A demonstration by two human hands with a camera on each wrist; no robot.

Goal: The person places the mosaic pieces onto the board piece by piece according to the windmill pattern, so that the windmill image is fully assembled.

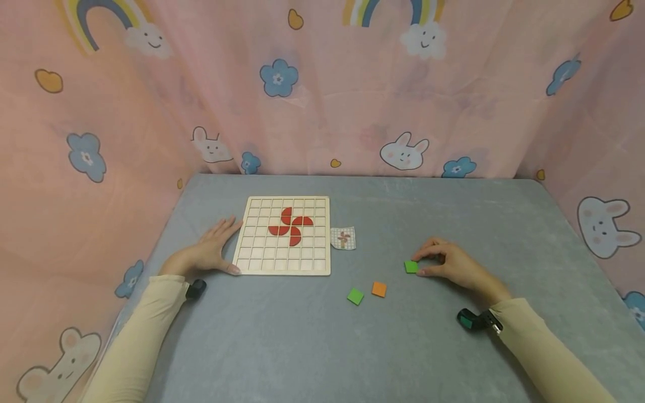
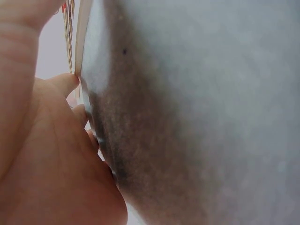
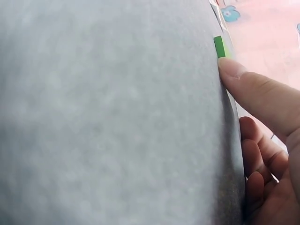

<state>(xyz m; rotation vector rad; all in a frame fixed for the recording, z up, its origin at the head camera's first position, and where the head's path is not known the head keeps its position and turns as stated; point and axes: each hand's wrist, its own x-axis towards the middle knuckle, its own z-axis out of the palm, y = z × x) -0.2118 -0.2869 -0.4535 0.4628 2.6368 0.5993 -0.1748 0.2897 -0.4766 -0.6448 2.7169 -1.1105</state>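
Note:
A pale wooden grid board (image 1: 254,252) lies on the left half of the table, with several red quarter-round pieces (image 1: 295,235) forming a pinwheel on it. My left hand (image 1: 209,249) rests at the board's left edge, fingers extended to the upper side and thumb at the lower left corner. In the left wrist view the fingers (image 2: 70,84) meet the board's edge. On the right, my right hand (image 1: 453,266) pinches a green square tile (image 1: 411,267) between thumb and fingers, low over the table. The right wrist view shows the thumb against the green tile's edge (image 3: 219,47).
A small paper card (image 1: 344,238) printed with a pinwheel pattern lies against the board's right side. Nearer the front are another green square tile (image 1: 355,296) and an orange square tile (image 1: 379,289). A pink patterned curtain (image 1: 332,112) hangs behind the grey table (image 1: 302,347).

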